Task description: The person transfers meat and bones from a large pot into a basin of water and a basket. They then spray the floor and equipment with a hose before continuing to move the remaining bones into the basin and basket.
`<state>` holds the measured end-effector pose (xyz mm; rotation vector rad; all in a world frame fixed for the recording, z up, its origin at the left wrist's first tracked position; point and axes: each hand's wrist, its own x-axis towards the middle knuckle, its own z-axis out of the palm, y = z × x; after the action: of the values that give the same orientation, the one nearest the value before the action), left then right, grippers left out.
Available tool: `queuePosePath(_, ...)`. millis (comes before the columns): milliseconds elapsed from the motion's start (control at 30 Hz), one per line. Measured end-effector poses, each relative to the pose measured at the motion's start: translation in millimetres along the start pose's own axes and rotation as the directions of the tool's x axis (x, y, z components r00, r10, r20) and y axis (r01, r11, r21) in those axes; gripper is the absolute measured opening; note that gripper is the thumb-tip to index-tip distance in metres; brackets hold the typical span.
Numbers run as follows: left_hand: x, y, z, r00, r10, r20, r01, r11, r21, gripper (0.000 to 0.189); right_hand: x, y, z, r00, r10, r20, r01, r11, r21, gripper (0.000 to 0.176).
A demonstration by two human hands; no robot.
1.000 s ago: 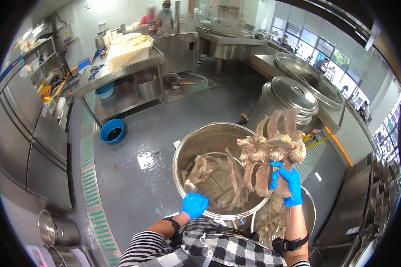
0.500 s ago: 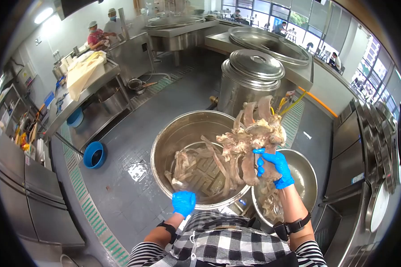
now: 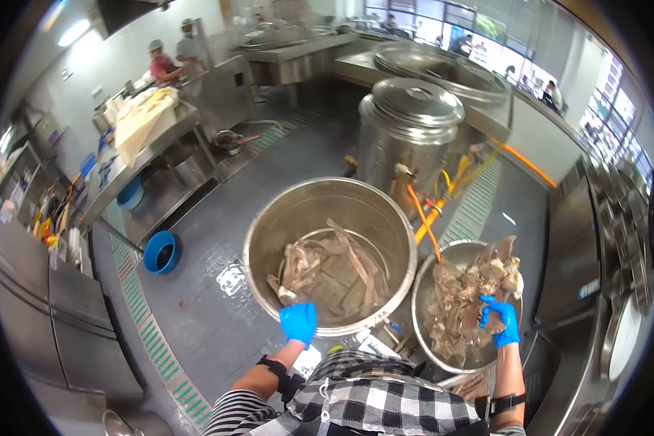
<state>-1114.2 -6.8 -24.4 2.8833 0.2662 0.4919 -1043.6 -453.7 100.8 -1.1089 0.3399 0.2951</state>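
Observation:
My left hand (image 3: 298, 323), in a blue glove, is closed over the near rim of a large steel pot (image 3: 250, 247). Inside that pot lie long bones with scraps of meat (image 3: 301, 267) in shallow murky liquid. To the right, my right hand (image 3: 503, 320), also gloved in blue, grips a rack of meaty rib bones (image 3: 495, 276) over a steel basin (image 3: 419, 330). The held rack overlaps a heap of brownish bone pieces (image 3: 450, 320) in the basin, partly hiding them.
A tall lidded steel pot (image 3: 407, 138) stands behind, with orange hoses (image 3: 430, 218) beside it. Left are a blue bucket (image 3: 160, 253) and a cloth-covered worktable (image 3: 142, 120). Two people (image 3: 165, 65) work at the back. Steel cabinets (image 3: 570, 247) line the right side.
My right hand has carried the rib rack from over the large pot rightward and down to the basin. My left hand stays at the pot's rim.

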Motion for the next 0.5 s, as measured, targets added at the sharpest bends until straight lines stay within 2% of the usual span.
queuePosePath(100,0,25,16,0.987,-0.162,0.006,0.162,0.984,0.069,0.031,-10,22,-61,0.960,0.201,-0.192,-0.206,0.979,-0.004,0.012)
queuePosePath(167,-5,38,26,0.980,-0.168,-0.105,0.173,0.984,0.037,0.034,-10,53,-109,0.925,0.274,-0.265,-0.287,0.958,-0.013,0.012)
queuePosePath(200,-7,45,25,0.982,-0.158,-0.100,0.163,0.986,0.046,0.032,-11,75,-138,0.906,0.311,-0.286,-0.329,0.944,-0.016,0.014)
queuePosePath(267,-9,49,33,0.989,-0.145,-0.027,0.147,0.981,0.127,0.028,-17,117,-192,0.815,0.458,-0.355,-0.473,0.880,0.048,0.012)
queuePosePath(400,-11,49,38,0.985,-0.168,-0.033,0.170,0.981,0.098,0.028,-58,171,-248,0.703,0.566,-0.431,-0.594,0.800,0.081,0.011)
queuePosePath(467,-12,50,40,0.985,-0.169,-0.031,0.171,0.978,0.116,0.029,-73,205,-275,0.562,0.675,-0.478,-0.710,0.690,0.139,0.009)
queuePosePath(500,-11,55,37,0.980,-0.193,-0.041,0.195,0.978,0.068,0.030,-79,216,-287,0.544,0.691,-0.475,-0.718,0.677,0.162,0.009)
